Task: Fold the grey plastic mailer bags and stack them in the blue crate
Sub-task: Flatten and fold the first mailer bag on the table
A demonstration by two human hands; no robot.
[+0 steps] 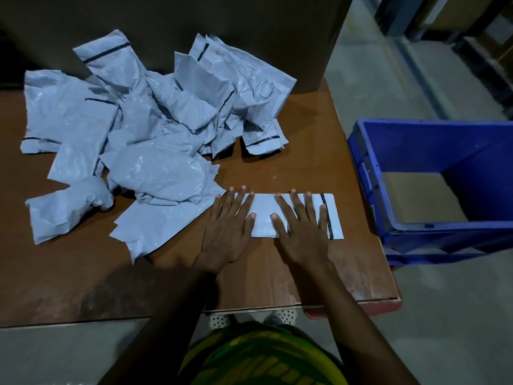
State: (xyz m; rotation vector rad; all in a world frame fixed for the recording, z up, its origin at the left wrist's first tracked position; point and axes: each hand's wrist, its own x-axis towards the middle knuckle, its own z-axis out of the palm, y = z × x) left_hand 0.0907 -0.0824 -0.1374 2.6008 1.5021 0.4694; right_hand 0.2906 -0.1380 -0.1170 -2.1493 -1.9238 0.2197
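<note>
Pressing flat-fingered, left hand [226, 232] and right hand [301, 232] smooth bag [262, 218] left of crate [369, 173]; light, limp, slippery: grip ends.

The brown wooden table [277, 168] carried a flat, folded grey mailer bag [263, 204] with a dark strip near its right end. Left of that bag and behind it sprawled a heap of crumpled grey mailer bags [144, 151], the nearest sheet reaching almost to the bag's left end. Well behind the bag stood a large dark box [194, 23]. In front of the bag, the tabletop showed pale scuffed patches [358, 273].
</note>
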